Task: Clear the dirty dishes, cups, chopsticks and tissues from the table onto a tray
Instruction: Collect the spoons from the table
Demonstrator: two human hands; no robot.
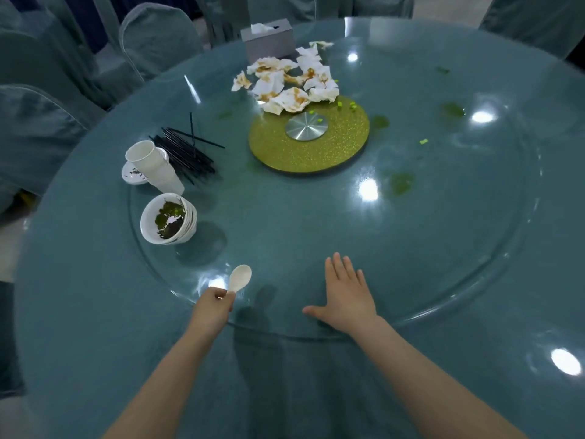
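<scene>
1. Left hand up front, fingers curled tight round the handle of a white spoon, bowl end pointing away. It looks lifted clear of the glass, probably on its way to the pile of dishes.
2. Right hand lies flat on the glass turntable, fingers straight and a little spread, holding nothing. My read: it is placed there to turn or steady the glass so the dirty things come within reach.
3. Bowls are nested in one tilted stack at the left, green scraps in the top one. Stacking them saves trips.
4. Just behind, cups are nested too and lie on their side over a small dish.
5. Black chopsticks are gathered in a rough bundle right beside the cups.
6. Soiled tissues are heaped in one pile near the gold hub, in front of a tissue box.
7. Everything is sorted by kind on the bench, ready to load. No tray is in view.
8. Green spills dot the glass.
</scene>
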